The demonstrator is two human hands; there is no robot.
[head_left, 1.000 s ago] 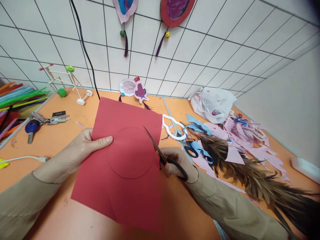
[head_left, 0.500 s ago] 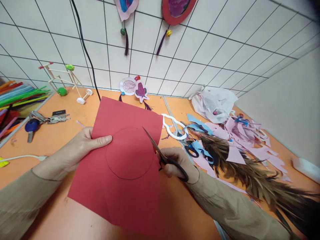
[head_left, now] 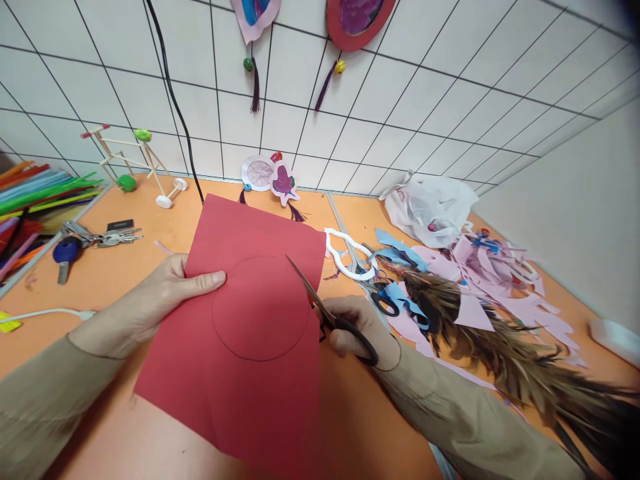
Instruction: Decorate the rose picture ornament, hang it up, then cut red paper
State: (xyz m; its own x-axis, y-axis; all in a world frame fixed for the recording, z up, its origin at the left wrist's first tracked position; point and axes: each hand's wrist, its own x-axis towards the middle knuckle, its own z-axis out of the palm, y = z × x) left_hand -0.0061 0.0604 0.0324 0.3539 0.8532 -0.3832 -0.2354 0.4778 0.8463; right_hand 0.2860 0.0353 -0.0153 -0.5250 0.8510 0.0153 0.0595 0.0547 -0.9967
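Observation:
A sheet of red paper (head_left: 260, 400) is held up over the orange table, with a circle drawn on it in a thin dark line. My left hand (head_left: 173, 287) grips its left edge, thumb on top beside the circle and fingers behind. In my right hand (head_left: 360, 323) is a pair of scissors (head_left: 320, 300) with dark handles, at the sheet's right edge. One blade lies over the paper, its tip near the circle's upper right; the other blade is hidden behind the sheet.
Keys (head_left: 120, 235) and colourful craft sticks (head_left: 40, 200) lie at left, near a small stick-built model (head_left: 140, 160). At right are paper scraps (head_left: 485, 267), a brown feather duster (head_left: 480, 340), another pair of scissors (head_left: 385, 303) and a white plastic bag (head_left: 427, 207).
Almost nothing differs. The whole view has shifted slightly, and both hands, the red paper and the scissors keep nearly the same positions.

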